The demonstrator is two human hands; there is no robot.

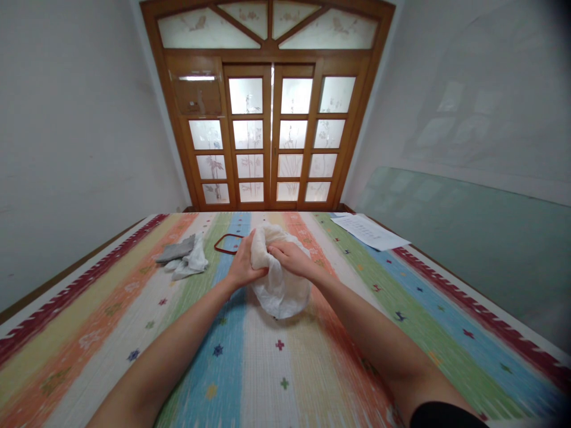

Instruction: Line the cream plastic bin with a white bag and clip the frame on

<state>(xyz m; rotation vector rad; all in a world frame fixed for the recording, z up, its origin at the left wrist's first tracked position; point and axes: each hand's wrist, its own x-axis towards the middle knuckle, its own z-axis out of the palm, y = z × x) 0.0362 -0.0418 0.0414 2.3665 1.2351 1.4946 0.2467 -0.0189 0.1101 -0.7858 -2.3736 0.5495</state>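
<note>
Both hands are on a bunched white cloth [282, 294], thin and crumpled, with its lower part spread out towards me over the middle of the table. My left hand [243, 263] grips its left side, with the thumb pointing right across the fabric. On the upper part, my right hand [291, 258] has its fingers closed and pinching into a fold. Some right fingertips are hidden in the cloth. Just beyond my left hand lies a dark red rounded frame [216, 244], its right end partly covered by that hand.
To the left lie a folded grey cloth [176, 249] and a crumpled white cloth [191, 263]. Printed paper sheets [370, 230] rest at the far right edge. A striped, patterned tablecloth [263, 368] covers the table. Wooden glazed doors [270, 137] stand behind it, with walls on either side.
</note>
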